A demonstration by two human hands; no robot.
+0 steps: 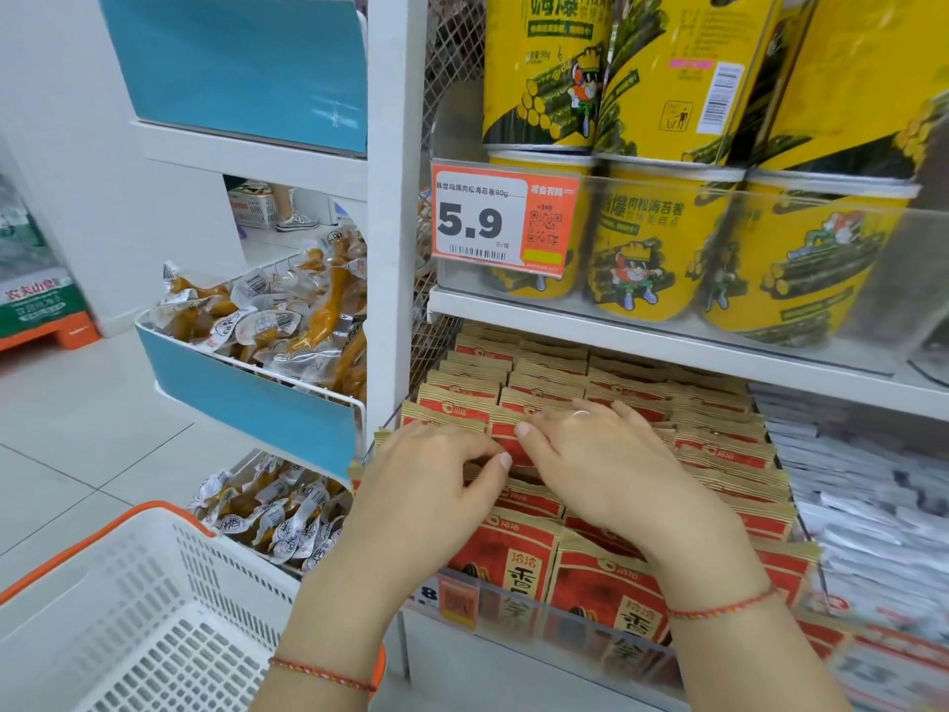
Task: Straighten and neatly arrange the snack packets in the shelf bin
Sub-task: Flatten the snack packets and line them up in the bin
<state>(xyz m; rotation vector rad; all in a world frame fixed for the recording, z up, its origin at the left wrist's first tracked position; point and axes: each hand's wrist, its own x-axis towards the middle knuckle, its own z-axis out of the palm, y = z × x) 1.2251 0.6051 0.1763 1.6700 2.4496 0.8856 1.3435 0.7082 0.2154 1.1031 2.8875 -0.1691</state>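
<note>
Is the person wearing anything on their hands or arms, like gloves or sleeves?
No gloves or sleeves show. The left hand has a thin red braided string bracelet at the wrist. The right hand has a similar red bracelet and a thin pale ring on one finger.

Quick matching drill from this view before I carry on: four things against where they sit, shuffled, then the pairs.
1 red snack packets
2 yellow tubs
3 white basket
4 price tag

A lower left, beside the shelf
B clipped on the upper shelf's clear front
C on the upper shelf
D in the bin under both hands, left hand and right hand

Pairs: 1-D, 2-C, 3-A, 4-B
</note>
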